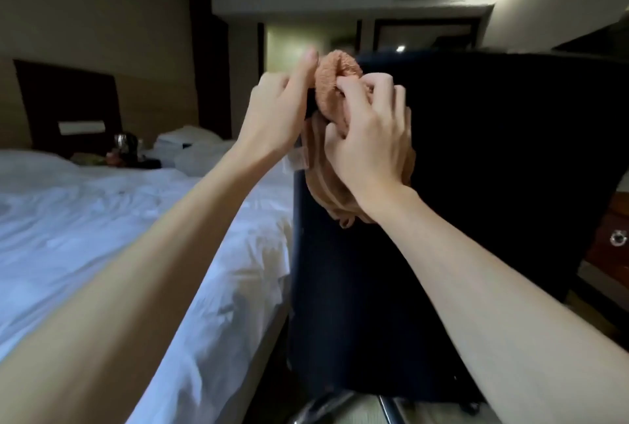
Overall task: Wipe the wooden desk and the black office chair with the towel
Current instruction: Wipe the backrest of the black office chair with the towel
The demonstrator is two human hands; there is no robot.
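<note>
Bed [102,219] behind: left fingers [301,75], right fingers [355,92] pinch towel [332,83].

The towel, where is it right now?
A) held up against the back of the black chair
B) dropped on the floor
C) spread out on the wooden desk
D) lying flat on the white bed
A: the right hand grips the bunched orange towel against the top of the black chair, with the left hand at its upper edge.

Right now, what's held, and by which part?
The orange towel. The right hand grips its bunched middle; the left hand pinches the rolled top fold from the side.
</note>
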